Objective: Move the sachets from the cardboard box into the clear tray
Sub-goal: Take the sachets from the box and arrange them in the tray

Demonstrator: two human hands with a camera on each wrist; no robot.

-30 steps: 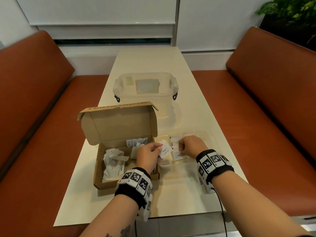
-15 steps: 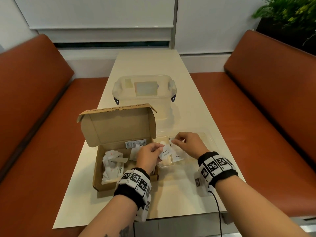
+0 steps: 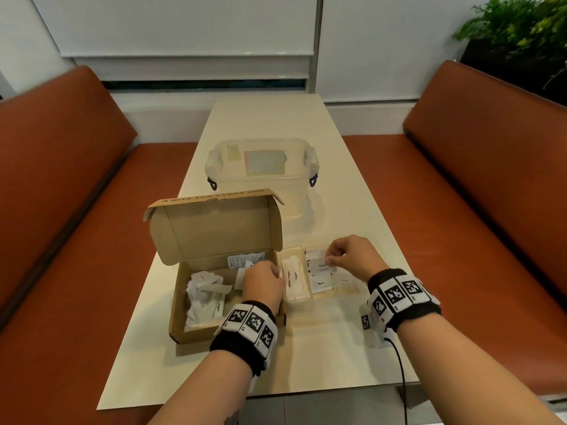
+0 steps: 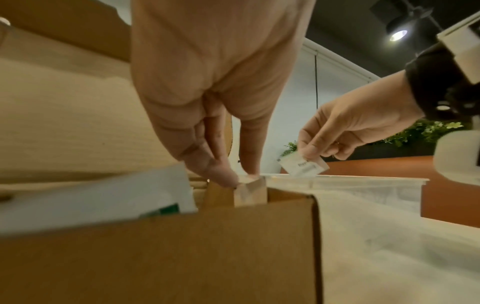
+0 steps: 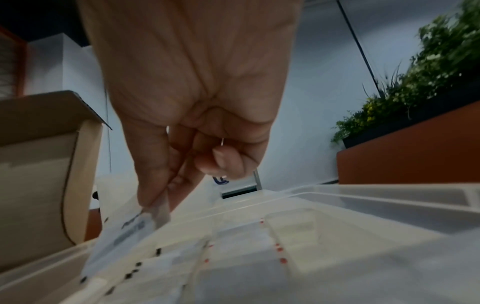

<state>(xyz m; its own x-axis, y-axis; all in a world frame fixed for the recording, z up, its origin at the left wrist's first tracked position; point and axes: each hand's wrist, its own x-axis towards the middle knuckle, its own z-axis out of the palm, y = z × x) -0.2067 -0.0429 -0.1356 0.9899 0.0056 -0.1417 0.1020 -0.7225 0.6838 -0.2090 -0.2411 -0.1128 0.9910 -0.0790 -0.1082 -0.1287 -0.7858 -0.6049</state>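
The open cardboard box [image 3: 178, 302] sits left of the clear tray [image 3: 325, 299] and holds several white sachets [image 3: 205, 289]. Inside the tray, sugar sachets [image 3: 291, 279] fill the left compartment and pepper sachets [image 3: 320, 283] the middle one. My right hand [image 3: 329, 260] pinches a small white pepper sachet [image 3: 320, 265] just above the middle compartment. The right wrist view shows that sachet [image 5: 122, 234] hanging from thumb and forefinger over the tray [image 5: 337, 205]. My left hand [image 3: 265, 279] is down where box and tray meet. In the left wrist view its fingertips [image 4: 223, 176] pinch the tray's rim [image 4: 363, 181].
A lidded clear plastic container [image 3: 264, 167] stands behind the box on the cream table [image 3: 337, 357]. Orange benches [image 3: 61, 210] run along both sides. A plant [image 3: 518, 29] is at the far right. A black cable [image 3: 402, 378] hangs from my right wrist.
The sachet that my left hand held has passed to my right hand, which now holds it over the tray's middle compartment. My left hand has drawn back to the seam between box and tray.
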